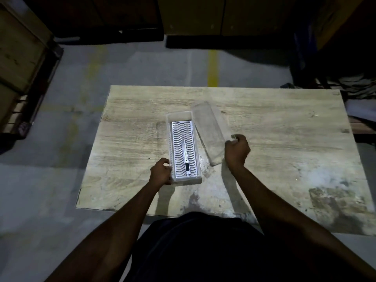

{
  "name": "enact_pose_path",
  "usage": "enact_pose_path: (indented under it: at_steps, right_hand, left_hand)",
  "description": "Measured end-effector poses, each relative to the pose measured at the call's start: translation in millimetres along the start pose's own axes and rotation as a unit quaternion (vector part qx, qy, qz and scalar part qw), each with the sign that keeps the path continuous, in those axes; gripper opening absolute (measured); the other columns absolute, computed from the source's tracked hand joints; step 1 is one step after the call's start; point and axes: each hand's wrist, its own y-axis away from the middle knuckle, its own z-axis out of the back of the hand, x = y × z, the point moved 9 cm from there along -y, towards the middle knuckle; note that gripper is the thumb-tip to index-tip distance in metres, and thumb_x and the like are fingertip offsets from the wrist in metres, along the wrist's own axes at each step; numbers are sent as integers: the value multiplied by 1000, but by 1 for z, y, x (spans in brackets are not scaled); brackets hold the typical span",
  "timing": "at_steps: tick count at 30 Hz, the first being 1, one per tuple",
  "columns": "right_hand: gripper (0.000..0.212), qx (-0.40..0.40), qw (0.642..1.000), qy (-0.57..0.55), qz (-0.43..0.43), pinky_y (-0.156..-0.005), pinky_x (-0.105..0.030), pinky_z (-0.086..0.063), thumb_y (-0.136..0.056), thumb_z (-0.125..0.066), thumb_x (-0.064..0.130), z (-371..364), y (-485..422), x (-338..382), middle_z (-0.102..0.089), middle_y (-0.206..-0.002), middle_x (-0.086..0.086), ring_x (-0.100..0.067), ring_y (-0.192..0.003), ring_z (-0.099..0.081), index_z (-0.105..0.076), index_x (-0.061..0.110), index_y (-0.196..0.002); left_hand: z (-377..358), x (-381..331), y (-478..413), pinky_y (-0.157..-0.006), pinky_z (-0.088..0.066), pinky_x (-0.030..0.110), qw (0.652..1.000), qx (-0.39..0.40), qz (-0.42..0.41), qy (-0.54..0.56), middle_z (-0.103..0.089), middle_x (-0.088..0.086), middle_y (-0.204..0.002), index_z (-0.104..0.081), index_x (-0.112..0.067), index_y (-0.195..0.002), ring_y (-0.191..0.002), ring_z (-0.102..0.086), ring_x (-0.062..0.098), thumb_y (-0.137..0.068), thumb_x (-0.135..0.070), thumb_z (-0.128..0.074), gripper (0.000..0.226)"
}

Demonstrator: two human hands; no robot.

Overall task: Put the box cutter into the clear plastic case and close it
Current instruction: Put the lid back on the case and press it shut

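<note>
Right, status: cutter's in, lid's off, closing not yet done.
Left hand (161, 172): curled onto the near-left corner of the clear plastic case (184, 148), fingers over the wall, steadying it.
Right hand (237, 150): closed round the near-right edge of the lid (209, 132); far end of the lid looks to rest on the table (274, 127), tho can't tell for sure.
Box cutter (186, 158): lying flat inside the case on the wavy white insert (181, 143), near half, black slider twd the person, roughly parallel w/ the long walls.
Case: long open tray, well lit inside, lid angled just beside its right wall.
Handling, lid: prob. light, thin, a bit flexy; 1-corner hold may let it twist, so better pinched mid-edge or w/ 2 hands when seating it.
Handling, case: smooth plastic, likely slides on the worn wood, so the left-hand brace matters.
Cutter: slim, stiff, won't foul the lid if it stays flat.
Beyond: dim floor, yellow line (213, 68).
</note>
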Motion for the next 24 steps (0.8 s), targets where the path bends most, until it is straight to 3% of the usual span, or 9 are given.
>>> enact_pose_path:
  at_steps: [4,8,12,16,18,20,22,24]
  right_hand:
    - [18,55,971,8,231,-73,-23,-41,-76,-60,-1,-34,22,78,-66,-91,-17,-30,-83,-64,-70,2,-91]
    - [25,174,900,69,394,-82,-29,-51,-78,-70,15,-74,70,113,-73,-101,-12,-26,-92,-69,-71,5,-101]
    - [33,217,809,143,528,-76,-35,-59,-65,-80,23,-95,116,118,-77,-93,-10,-27,-84,-73,-75,6,-94]
    - [31,244,765,212,557,-66,-36,-59,-65,-74,31,-105,140,99,-75,-82,-10,-31,-77,-72,-74,8,-85]
    - [31,269,750,272,540,-62,-35,-57,-63,-78,32,-109,150,83,-73,-82,-9,-32,-77,-69,-72,10,-85]
    - [34,276,734,309,538,-55,-31,-53,-58,-82,30,-107,162,69,-71,-80,-7,-30,-75,-68,-69,12,-83]
    - [33,288,733,310,532,-48,-29,-49,-55,-83,26,-103,173,59,-68,-79,-6,-30,-75,-67,-66,11,-80]
    - [33,294,732,315,527,-43,-28,-45,-55,-82,21,-105,178,50,-65,-81,-8,-30,-77,-65,-64,9,-80]
  left_hand:
    - [0,-2,0,-35,-51,27,1000,0,4,2,-60,20,-74,-56,-14,-96,-52,-55,26,-88,-2,-53,14]
    - [1,-3,-1,-48,-57,36,1000,-3,-4,-6,-64,20,-76,-57,-16,-94,-58,-62,29,-86,-6,-55,13]
    - [3,-4,2,-38,-50,25,1000,-3,0,-2,-61,11,-66,-58,-16,-93,-48,-58,24,-87,-4,-56,13]
    - [8,-4,-2,-36,-46,16,999,-20,-28,-27,-66,17,-73,-64,-11,-98,-41,-59,10,-83,-5,-57,18]
    - [10,-7,-2,-41,-39,5,998,-28,-46,-43,-67,13,-71,-66,-10,-97,-44,-57,3,-81,-6,-62,17]
    - [9,-5,-3,-44,-40,4,998,-22,-51,-42,-64,4,-61,-66,-13,-93,-44,-58,-2,-79,-5,-64,16]
    - [7,0,-3,-52,-52,13,999,-16,-42,-25,-64,2,-57,-66,-19,-88,-46,-62,-1,-79,-6,-63,16]
    - [6,3,-3,-65,-60,31,999,-13,-37,-11,-69,9,-64,-67,-20,-88,-62,-70,18,-77,-8,-62,17]
